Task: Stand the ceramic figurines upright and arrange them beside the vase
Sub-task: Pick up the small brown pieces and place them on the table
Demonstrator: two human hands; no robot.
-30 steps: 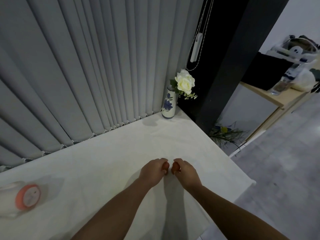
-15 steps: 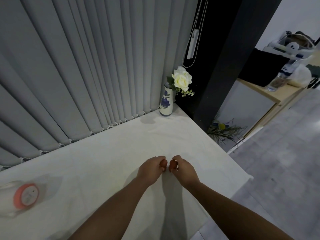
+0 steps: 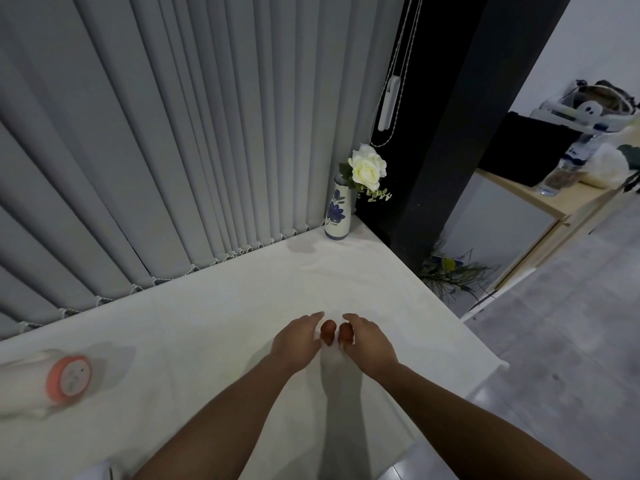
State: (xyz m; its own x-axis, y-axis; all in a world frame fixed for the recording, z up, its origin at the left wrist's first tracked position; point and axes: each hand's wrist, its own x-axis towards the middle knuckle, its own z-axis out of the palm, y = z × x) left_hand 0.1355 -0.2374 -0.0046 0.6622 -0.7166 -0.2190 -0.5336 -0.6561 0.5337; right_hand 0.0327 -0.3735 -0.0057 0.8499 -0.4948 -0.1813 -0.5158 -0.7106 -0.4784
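Two small reddish-brown ceramic figurines, the left figurine [image 3: 328,330] and the right figurine [image 3: 346,332], stand side by side on the white table [image 3: 214,327], close to its right front part. My left hand [image 3: 298,338] flanks the left one and my right hand [image 3: 371,341] flanks the right one. Both hands have their fingers lifted and spread, and the figurines show between them. The lower parts of the figurines are hidden by my thumbs. The blue-flowered white vase [image 3: 337,216] with a white rose [image 3: 368,168] stands in the far right corner, well beyond the hands.
A white container with an orange lid [image 3: 68,377] lies on its side at the table's left. Grey vertical blinds [image 3: 173,133] run along the far edge. A black pillar [image 3: 443,150] and the table's right edge [image 3: 460,320] border the grey floor.
My fingers, curled around the figurines before, have lifted and spread, so more of both figurines shows. The hands stay in about the same spot on the table.
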